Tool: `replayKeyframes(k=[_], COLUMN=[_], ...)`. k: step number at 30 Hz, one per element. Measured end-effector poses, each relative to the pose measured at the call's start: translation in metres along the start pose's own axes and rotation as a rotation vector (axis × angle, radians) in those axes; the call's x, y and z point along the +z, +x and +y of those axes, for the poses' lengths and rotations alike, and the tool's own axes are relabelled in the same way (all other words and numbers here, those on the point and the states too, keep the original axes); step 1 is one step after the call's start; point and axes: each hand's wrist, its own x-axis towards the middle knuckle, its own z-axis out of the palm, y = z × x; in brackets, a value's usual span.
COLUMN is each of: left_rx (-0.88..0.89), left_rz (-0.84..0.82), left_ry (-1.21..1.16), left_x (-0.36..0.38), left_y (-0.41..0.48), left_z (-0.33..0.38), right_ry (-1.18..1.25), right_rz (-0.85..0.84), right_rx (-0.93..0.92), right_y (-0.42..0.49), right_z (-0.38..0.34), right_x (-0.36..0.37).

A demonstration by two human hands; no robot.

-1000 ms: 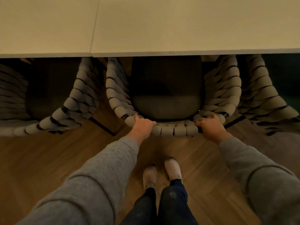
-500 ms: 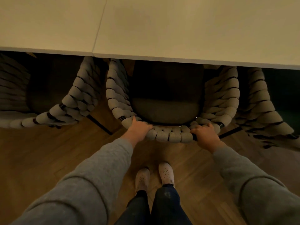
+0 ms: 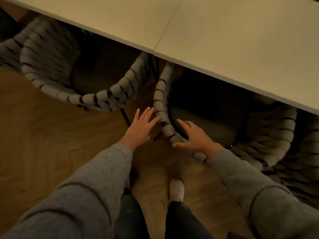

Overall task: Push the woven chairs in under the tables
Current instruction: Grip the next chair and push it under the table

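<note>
Looking down, my left hand point(image 3: 140, 126) is flat and open, with the fingers straight and spread. It hangs over the wooden floor point(image 3: 51, 152) in the gap between two chairs. Its fingertips point toward 1 o'clock and lie just beside the rope rim of the woven chair point(image 3: 269, 135) in front of me; I cannot tell whether they touch it. My right hand point(image 3: 195, 137) is open too, fingers splayed and gripping nothing. It is over the near corner of that rim, its fingers reaching toward 11 o'clock above the dark seat cushion point(image 3: 207, 128).

That woven chair sits at about 3 o'clock from the middle of the view. The far part of its seat is under the edge of the pale tabletop point(image 3: 224, 40), while its curved back and the near part of the cushion stand out over the floor. A second woven chair point(image 3: 51, 66) sits at 10 o'clock, also partly under the tabletop. The two chairs' rims are close together at 12 o'clock from my left hand.

The tabletop edge runs slantwise from 11 o'clock down to 3 o'clock, and a seam point(image 3: 165, 30) crosses the tabletop at 12 o'clock. A third chair point(image 3: 307, 152) shows at the 4 o'clock edge. One pale shoe point(image 3: 176, 189) stands on the floor at 6 o'clock, between my grey sleeves point(image 3: 86, 195).
</note>
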Motion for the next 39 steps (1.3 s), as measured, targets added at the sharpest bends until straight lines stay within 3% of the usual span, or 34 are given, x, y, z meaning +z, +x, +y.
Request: replayKeyframes(k=[3, 9, 14, 22, 39], left_rx=[-0.129, -0.206, -0.260, -0.334, -0.580], left_rz=[-0.011, -0.014, -0.049, -0.073, -0.084], left_ry=[-0.024, -0.024, -0.009, -0.023, -0.077], left_x=[0.007, 0.025, 0.036, 0.046, 0.029], left_y=[-0.025, -0.077, -0.124, -0.152, -0.117], left_z=[-0.056, -0.192, -0.320, -0.472, -0.746], right_ry=[-0.059, -0.276, -0.280, -0.313, -0.365], right_rz=[0.050, 0.188, 0.241, 0.153, 0.110], right_rx=[-0.078, -0.198, -0.174, -0.224, -0.402], right_y=[0.040, 0.122, 0.195, 0.284, 0.523], right_z=[-0.052, -0.182, -0.302, -0.422, -0.628], right_x=[0.008, 0.030, 0.051, 0.051, -0.005])
